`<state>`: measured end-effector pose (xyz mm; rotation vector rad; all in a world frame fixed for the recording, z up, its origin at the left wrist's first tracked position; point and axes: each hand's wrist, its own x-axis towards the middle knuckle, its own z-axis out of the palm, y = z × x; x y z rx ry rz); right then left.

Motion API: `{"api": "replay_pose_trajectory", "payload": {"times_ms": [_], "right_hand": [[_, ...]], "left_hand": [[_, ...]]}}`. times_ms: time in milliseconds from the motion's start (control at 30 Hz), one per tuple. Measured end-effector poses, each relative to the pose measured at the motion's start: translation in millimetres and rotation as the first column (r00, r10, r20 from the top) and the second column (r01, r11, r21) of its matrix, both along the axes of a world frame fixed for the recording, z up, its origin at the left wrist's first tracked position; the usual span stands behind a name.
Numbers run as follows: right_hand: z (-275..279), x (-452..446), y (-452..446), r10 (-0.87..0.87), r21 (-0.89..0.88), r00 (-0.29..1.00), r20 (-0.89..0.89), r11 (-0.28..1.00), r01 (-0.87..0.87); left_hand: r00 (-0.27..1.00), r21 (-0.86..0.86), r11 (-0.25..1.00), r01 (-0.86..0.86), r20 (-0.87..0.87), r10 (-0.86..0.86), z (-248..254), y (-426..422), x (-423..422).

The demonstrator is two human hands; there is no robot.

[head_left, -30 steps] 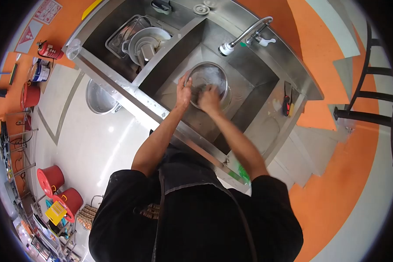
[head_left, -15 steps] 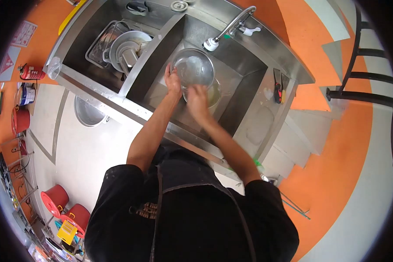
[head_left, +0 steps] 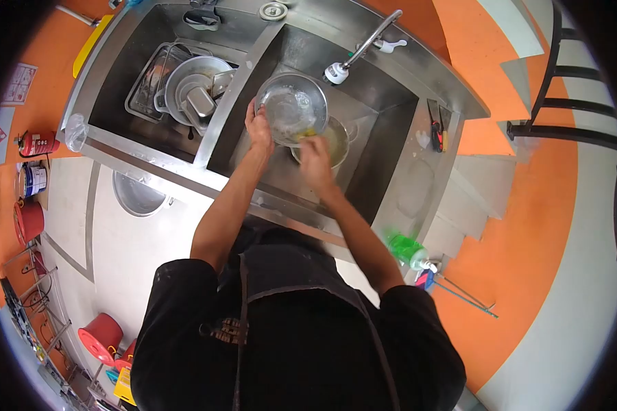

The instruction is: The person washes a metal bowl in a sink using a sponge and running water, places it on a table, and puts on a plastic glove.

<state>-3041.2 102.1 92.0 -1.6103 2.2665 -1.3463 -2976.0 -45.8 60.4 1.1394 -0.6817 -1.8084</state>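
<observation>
My left hand (head_left: 259,130) is closed on the left rim of a shiny metal bowl (head_left: 293,99), which is tilted toward me over the sink basin (head_left: 260,181). Whitish suds or wet marks show inside the bowl. At its lower rim, my right hand (head_left: 315,159) is closed on a small yellowish sponge (head_left: 306,132), mostly covered by the fingers. Beneath and to the right, a second metal bowl (head_left: 341,144) with cloudy liquid sits in the basin, partly hidden by the first bowl and my right hand.
The faucet (head_left: 337,72) hangs over the basin's back. In the left basin are a wire basket (head_left: 136,103) and a pot (head_left: 216,64) stacked with metal dishes. Red-and-black-handled tools (head_left: 437,137) lie on the right ledge. A green bottle (head_left: 406,249) stands at the front right.
The bowl has shifted slightly left and tilted more toward me. My right hand has moved a little along its lower rim, and the sponge now shows. The camera view has shifted too.
</observation>
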Motion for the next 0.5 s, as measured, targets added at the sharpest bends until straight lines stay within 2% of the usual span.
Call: {"api": "replay_pose_trajectory", "payload": {"times_ms": [100, 200, 300, 333, 400, 467, 500], "right_hand": [[-4.1, -10.7, -5.7, -0.12, 0.035, 0.991, -0.061, 0.992, 0.122], [5.4, 52.8, -15.2, -0.041, 0.006, 0.985, 0.168, 0.999, 0.04], [-12.4, 53.7, -9.6, -0.072, 0.106, 0.997, 0.037, 0.992, 0.068], [-13.9, 37.4, -0.7, -0.115, 0.086, 0.993, -0.024, 0.989, 0.117], [-17.0, 7.2, 15.7, -0.292, 0.094, 0.955, 0.042, 0.953, 0.287], [1.7, -10.0, 19.5, -0.45, 0.086, 0.871, 0.196, 0.893, 0.442], [15.0, -9.2, 12.5, -0.442, 0.06, 0.879, 0.177, 0.897, 0.439]], "left_hand": [[0.997, 0.049, 0.998, -0.048, -0.057, 0.051, 11.8, -1.3, 0.0], [0.994, 0.1, 0.994, -0.05, -0.094, 0.059, 16.9, -4.5, -0.6], [0.997, 0.066, 0.998, -0.015, -0.069, 0.02, 31.9, -14.7, 2.7], [0.999, 0.044, 0.999, 0.001, -0.048, 0.001, 36.9, -17.0, 6.3], [1.0, -0.03, 1.0, -0.009, 0.007, 0.009, 47.6, -30.1, 8.8], [0.996, -0.095, 0.995, 0.015, 0.093, -0.006, 51.2, -27.7, 15.8], [0.99, -0.142, 0.989, 0.036, 0.141, -0.015, 54.1, -29.5, 15.8]]}}
